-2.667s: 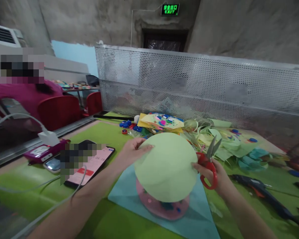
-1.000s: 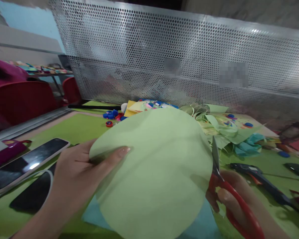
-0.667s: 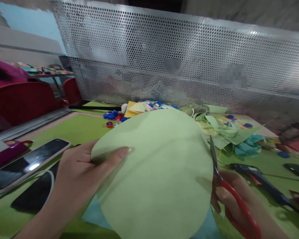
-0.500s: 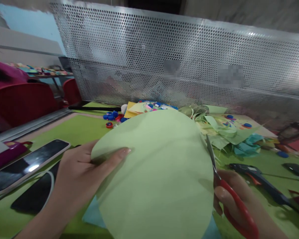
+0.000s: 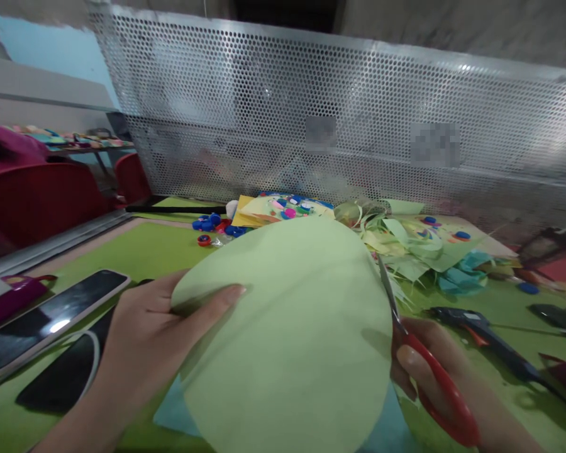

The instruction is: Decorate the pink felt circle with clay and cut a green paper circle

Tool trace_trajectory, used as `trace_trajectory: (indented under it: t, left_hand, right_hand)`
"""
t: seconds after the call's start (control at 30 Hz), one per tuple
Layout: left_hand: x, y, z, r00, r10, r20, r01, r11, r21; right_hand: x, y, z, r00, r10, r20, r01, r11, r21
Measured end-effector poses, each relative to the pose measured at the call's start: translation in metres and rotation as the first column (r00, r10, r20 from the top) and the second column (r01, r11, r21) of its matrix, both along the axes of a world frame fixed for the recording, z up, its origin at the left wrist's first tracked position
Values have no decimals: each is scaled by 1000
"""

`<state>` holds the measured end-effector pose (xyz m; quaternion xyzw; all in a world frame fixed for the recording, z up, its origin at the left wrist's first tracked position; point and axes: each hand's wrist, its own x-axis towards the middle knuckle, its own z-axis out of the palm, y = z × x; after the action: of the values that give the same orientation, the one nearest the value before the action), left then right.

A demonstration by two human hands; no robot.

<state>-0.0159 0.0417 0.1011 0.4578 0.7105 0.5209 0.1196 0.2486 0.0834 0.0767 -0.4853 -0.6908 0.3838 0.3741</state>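
Observation:
My left hand [image 5: 155,333] grips the left edge of a large rounded sheet of light green paper [image 5: 292,333], thumb on top and the other fingers underneath. On the right, my right hand [image 5: 429,358] has its fingers in the red handles of a pair of scissors [image 5: 446,396]. The scissors' blades point up and away, along the paper's right edge. Part of the paper's near side runs out of view. Light blue paper [image 5: 174,406] peeks out from beneath the green sheet.
A phone [image 5: 51,318] and a black device with a white cable [image 5: 61,371] lie at left. At right is a glue gun [image 5: 490,346]. Paper scraps [image 5: 405,245] and bottle caps [image 5: 210,221] lie further back, before a perforated metal panel [image 5: 273,107].
The paper and the scissors in my right hand have shifted slightly left and down. My left hand keeps its hold, and the whole view has moved a little.

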Motion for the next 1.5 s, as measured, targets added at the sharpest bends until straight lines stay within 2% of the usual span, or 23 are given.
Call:
trace_trajectory:
  t: [0.13, 0.23, 0.33, 0.5, 0.6, 0.7, 0.83, 0.93, 1.13, 1.33, 1.5]
  left_hand:
    - [-3, 1, -2, 1000, 1, -30, 0, 1000, 25]
    - [-1, 2, 1, 998, -58, 25, 59, 998, -3]
    - [2, 2, 4, 996, -47, 80, 50, 998, -38]
    - [0, 1, 7, 994, -54, 100, 60, 997, -57]
    - [0, 1, 6, 996, -55, 64, 60, 995, -74]
    - [4, 0, 7, 993, -72, 93, 80, 993, -89]
    - [7, -1, 7, 992, -24, 122, 32, 997, -66]
    - [7, -1, 8, 995, -42, 92, 52, 993, -102]
    - [11, -2, 10, 989, -53, 140, 67, 993, -94]
    - [9, -2, 9, 997, -58, 47, 62, 994, -92]
    - [4, 1, 7, 980, -172, 106, 185, 973, -135]
  right_hand:
    - [-4, 0, 5, 999, 49, 19, -49, 999, -22]
    - [-3, -1, 4, 1000, -1, 19, 1, 1000, 4]
    - [-2, -1, 2, 1000, -18, -4, 18, 1000, 8]
    - [-5, 1, 7, 993, 102, -67, -107, 991, -77]
    - [-7, 0, 11, 991, 122, -64, -125, 991, -54]
    - [-8, 2, 13, 991, 117, -69, -118, 993, -6]
    - [-5, 9, 11, 969, 245, -40, -245, 969, -5]
    - [-2, 13, 11, 952, 307, 18, -307, 952, -21]
    - [-2, 10, 16, 959, 273, 76, -270, 962, -51]
    - [-1, 13, 17, 947, 304, 99, -299, 952, -68]
    - [1, 12, 21, 946, 310, 97, -307, 951, -38]
